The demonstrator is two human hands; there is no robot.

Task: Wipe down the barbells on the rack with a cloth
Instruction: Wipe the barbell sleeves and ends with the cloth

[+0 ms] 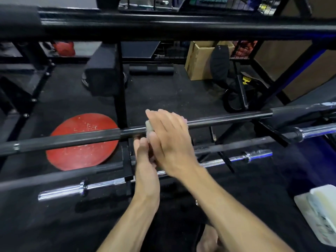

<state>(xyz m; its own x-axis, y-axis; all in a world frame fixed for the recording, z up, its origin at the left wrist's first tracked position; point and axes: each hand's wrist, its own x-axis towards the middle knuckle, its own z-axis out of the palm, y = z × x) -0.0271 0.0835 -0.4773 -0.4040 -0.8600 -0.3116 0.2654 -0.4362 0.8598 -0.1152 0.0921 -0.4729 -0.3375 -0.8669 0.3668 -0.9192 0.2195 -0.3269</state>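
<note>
Right hand [169, 139] lies over the dark barbell [227, 119] mid-rack, fingers fairly straight, pressing a pale cloth [149, 126] wrapped on the bar. Left hand [143, 153] just below it, fingers curled at the cloth's underside; grip unclear. Chrome barbell [101, 184] sits lower, red plate [81, 142] behind.

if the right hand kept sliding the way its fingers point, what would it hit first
The right hand points up-left, lying over the cloth on the black barbell. Going straight on, it would probably meet the rack's black upright post first, though depth is unclear.
</note>
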